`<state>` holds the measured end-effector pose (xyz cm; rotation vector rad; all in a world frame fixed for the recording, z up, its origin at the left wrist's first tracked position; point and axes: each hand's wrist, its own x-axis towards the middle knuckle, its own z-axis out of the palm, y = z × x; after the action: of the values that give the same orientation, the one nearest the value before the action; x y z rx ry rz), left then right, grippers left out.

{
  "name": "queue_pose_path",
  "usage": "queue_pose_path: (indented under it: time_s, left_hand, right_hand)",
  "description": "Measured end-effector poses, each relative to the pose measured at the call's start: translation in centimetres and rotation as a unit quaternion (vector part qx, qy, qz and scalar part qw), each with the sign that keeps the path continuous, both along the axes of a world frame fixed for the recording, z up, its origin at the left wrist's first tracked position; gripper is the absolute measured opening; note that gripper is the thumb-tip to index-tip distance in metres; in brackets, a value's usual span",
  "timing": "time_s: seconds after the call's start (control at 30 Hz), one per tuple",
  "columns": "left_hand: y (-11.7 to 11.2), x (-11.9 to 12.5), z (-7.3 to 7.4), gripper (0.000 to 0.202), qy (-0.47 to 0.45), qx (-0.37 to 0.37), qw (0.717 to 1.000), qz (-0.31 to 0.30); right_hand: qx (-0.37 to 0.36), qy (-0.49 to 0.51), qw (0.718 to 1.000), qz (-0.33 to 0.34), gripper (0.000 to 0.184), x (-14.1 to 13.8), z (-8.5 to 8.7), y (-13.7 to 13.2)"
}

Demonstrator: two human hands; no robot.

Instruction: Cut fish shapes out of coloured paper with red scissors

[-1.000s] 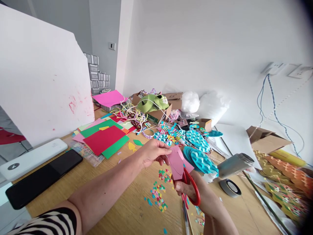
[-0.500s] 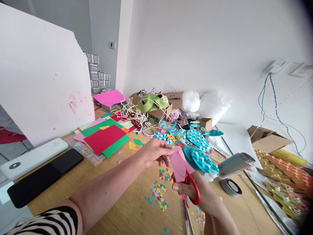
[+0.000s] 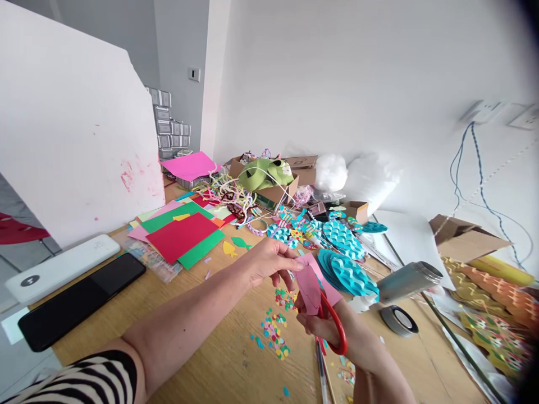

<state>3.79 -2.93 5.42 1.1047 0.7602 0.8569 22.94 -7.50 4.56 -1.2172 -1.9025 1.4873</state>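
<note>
My left hand (image 3: 273,262) pinches the upper left edge of a piece of pink paper (image 3: 308,283) between thumb and fingers. A drawn outline runs across the paper. My right hand (image 3: 326,322) is closed on red-handled scissors (image 3: 337,331), whose blades meet the paper from below; a cut parts it into a left and a right piece. Much of the blades is hidden behind the paper. Beneath the hands, small round confetti dots (image 3: 275,332) lie scattered on the wooden table (image 3: 202,342). A yellow paper fish (image 3: 229,249) and a green paper fish (image 3: 241,242) lie left of my left hand.
Coloured paper sheets (image 3: 183,235), a black phone (image 3: 80,300) and a white power bank (image 3: 67,266) are on the left. Turquoise wavy paper pieces (image 3: 347,275), a steel bottle (image 3: 410,283) and its lid (image 3: 399,321) stand right. Pens (image 3: 321,370) lie in front.
The pink paper has tilted slightly, and its right piece spreads further from the left one. Both hands keep their hold; the whole view has shifted a little.
</note>
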Motion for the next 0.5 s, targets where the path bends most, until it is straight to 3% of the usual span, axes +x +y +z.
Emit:
queue_pose_path:
  time_s: [0.17, 0.37, 0.5]
  left_hand:
    - [-0.03, -0.08, 0.12, 0.040, 0.006, -0.007, 1.000, 0.005]
    - [-0.02, -0.01, 0.03, 0.033, -0.002, -0.017, 1.000, 0.008]
    - [-0.11, 0.03, 0.09, 0.031, -0.006, -0.002, 1.000, 0.009]
  right_hand:
    - [-0.008, 0.040, 0.999, 0.012, 0.041, 0.18, -0.27, -0.03]
    - [0.072, 0.111, 0.989, 0.074, 0.047, 0.51, -0.42, -0.01]
    - [0.079, 0.104, 0.990, 0.056, 0.054, 0.74, -0.83, -0.07]
